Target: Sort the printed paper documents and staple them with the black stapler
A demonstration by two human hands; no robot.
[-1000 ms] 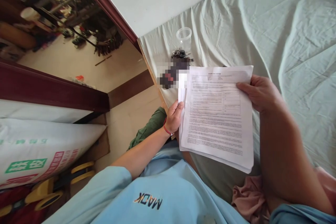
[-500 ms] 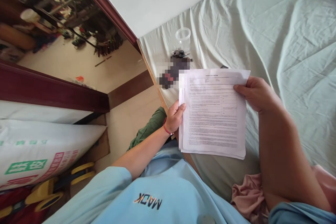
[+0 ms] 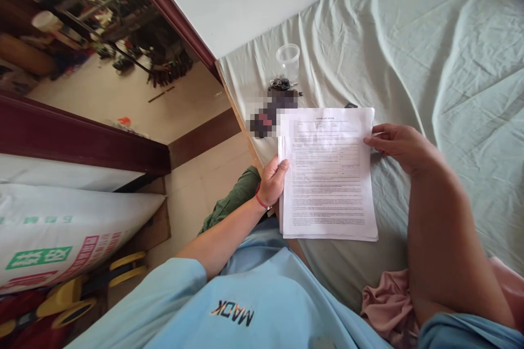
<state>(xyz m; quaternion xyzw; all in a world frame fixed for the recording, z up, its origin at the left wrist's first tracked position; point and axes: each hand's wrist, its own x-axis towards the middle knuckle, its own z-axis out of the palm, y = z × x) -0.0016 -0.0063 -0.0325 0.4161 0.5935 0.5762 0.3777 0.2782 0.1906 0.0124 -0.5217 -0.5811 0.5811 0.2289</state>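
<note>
While your left hand (image 3: 273, 182) grips the paper stack (image 3: 325, 191) by its nine o'clock edge in the head view, your right hand (image 3: 407, 147) meets the opposite edge at about two o'clock, below the corner. Left fingers: the thumb presses on the printed face; the others are hidden behind the sheets, so the stack is pinched between. Right fingers: the thumb tip overlaps the edge and the index finger extends just above it, slightly parted; you cannot determine whether they pinch a sheet.

The paper stack is in front of your torso, its long axis running nearly from twelve to six o'clock. From your right fingertips its middle lies toward eight o'clock; from your left thumb, toward three. The right hand is nearer the one o'clock corner.

Relative to the paper stack, locate the clear plastic cup (image 3: 287, 62) at eleven o'clock, a partly hidden dark object (image 3: 351, 106) at one, and the pink cloth (image 3: 387, 302) at five.
</note>
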